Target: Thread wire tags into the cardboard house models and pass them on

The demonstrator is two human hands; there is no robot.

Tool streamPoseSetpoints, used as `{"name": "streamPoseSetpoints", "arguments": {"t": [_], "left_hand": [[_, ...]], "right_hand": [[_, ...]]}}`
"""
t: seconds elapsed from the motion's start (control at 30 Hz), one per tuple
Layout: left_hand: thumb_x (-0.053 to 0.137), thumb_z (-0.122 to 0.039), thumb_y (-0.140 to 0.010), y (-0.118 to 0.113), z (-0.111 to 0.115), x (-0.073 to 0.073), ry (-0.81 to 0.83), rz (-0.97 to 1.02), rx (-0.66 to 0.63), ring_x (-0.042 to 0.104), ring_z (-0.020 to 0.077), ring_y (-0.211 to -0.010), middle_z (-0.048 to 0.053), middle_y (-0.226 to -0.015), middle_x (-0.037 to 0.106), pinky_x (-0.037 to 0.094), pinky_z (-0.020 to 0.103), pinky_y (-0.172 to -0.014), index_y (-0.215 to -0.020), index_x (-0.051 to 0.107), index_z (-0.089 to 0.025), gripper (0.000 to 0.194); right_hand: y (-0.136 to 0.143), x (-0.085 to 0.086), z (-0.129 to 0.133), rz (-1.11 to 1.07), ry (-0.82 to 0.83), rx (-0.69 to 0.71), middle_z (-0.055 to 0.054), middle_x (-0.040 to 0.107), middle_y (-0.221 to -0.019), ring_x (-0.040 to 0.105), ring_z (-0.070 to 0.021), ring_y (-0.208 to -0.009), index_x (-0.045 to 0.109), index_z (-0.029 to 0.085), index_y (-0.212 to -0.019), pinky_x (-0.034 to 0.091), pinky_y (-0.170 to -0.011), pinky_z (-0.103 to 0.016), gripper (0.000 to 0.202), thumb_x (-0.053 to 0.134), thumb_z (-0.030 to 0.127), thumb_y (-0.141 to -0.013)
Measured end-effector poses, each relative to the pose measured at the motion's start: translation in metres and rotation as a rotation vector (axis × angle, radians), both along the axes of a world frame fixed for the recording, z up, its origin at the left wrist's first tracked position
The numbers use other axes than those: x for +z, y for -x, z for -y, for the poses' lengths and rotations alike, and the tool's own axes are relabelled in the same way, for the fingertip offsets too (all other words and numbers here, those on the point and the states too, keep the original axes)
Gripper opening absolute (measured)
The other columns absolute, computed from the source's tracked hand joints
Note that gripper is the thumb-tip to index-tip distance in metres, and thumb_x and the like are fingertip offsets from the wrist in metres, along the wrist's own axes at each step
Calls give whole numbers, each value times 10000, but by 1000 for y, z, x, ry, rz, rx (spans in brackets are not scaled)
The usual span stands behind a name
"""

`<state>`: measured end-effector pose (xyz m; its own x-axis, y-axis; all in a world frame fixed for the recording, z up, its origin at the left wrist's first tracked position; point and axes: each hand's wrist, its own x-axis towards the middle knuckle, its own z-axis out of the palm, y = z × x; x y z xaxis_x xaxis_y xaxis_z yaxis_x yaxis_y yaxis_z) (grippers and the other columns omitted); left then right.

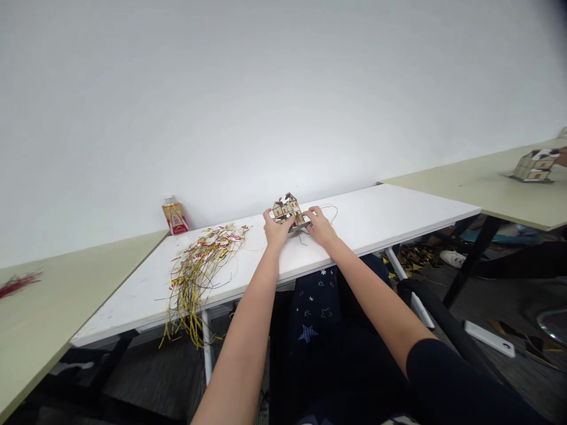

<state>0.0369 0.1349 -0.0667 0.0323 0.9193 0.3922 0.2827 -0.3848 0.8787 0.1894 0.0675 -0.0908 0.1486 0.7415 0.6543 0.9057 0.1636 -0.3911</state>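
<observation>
A small model house [287,208] with beige walls, dark-framed windows and a brown-and-white roof is on the white table in front of me, on a dark flat base. My left hand [277,230] grips its left front side, with the thumb across the front. At the right edge, my right hand [319,228] pinches the house near its base. Thin wire or string [333,213] loops out behind my right hand, and a few dark strands show below the base. My fingertips partly cover the lower walls.
A tangled bundle of yellow strings with red-and-white pieces [201,260] hangs over the white table's [398,206] front edge. A red-and-gold carton [175,216] leans by the wall. On the right table, another person's hand [561,157] touches a similar house [535,165]. Red strands [18,284] lie left.
</observation>
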Motion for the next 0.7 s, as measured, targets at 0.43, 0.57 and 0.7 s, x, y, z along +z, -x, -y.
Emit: {"name": "streamPoseSetpoints", "arguments": {"t": [0.43, 0.57, 0.7], "left_hand": [[813, -477, -642, -1, -3, 0, 17, -29, 97, 675, 254, -1022, 77, -1047, 710, 497, 397, -952, -1304, 418, -269, 798], [790, -478, -666, 1, 1, 4, 39, -56, 156, 662, 277, -1067, 90, -1078, 705, 485, 427, -976, -1299, 408, -270, 768], [775, -483, -682, 3, 5, 9, 58, -85, 218, 645, 301, -1111, 130, -1146, 682, 486, 433, -972, -1317, 391, -259, 776]], "right_hand": [[-9, -11, -11, -184, -181, 163, -77, 485, -1266, 548, -89, -637, 606, 215, -1116, 536, -780, -323, 461, 559, -9, -716], [-10, -10, -11, -223, -179, 151, -77, 534, -1215, 542, -97, -604, 621, 214, -1072, 547, -767, -343, 407, 602, 18, -716], [-12, -10, -12, -229, -175, 153, -60, 598, -1036, 563, -124, -626, 643, 191, -923, 540, -751, -337, 261, 632, 31, -717]]}}
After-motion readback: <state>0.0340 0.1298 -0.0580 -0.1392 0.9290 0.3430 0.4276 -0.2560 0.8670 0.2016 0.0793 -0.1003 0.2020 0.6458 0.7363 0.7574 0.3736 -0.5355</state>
